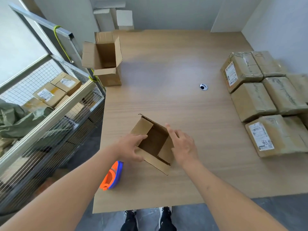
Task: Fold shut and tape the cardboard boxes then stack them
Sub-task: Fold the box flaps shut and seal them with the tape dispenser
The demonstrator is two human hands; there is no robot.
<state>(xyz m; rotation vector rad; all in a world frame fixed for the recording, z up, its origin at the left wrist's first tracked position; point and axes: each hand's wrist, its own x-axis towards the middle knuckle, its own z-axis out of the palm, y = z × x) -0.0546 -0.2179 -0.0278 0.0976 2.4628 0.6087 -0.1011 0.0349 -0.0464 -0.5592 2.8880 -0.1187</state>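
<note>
A small open cardboard box (154,144) sits near the front of the wooden table (166,100), its dark inside showing and its flaps partly folded. My left hand (131,147) grips the box's left flap, fingers over the edge. My right hand (181,145) presses with straight fingers against the right flap. A second, taller cardboard box (104,59) stands open at the table's far left edge. An orange and blue tape dispenser (112,176) lies by my left forearm at the table's left edge.
Several taped, labelled parcels (260,100) are stacked along the table's right side. A cable hole (203,87) lies mid-table. A wire cage cart (50,104) with more parcels and a green sack stands to the left. White boxes (115,19) stand behind the table.
</note>
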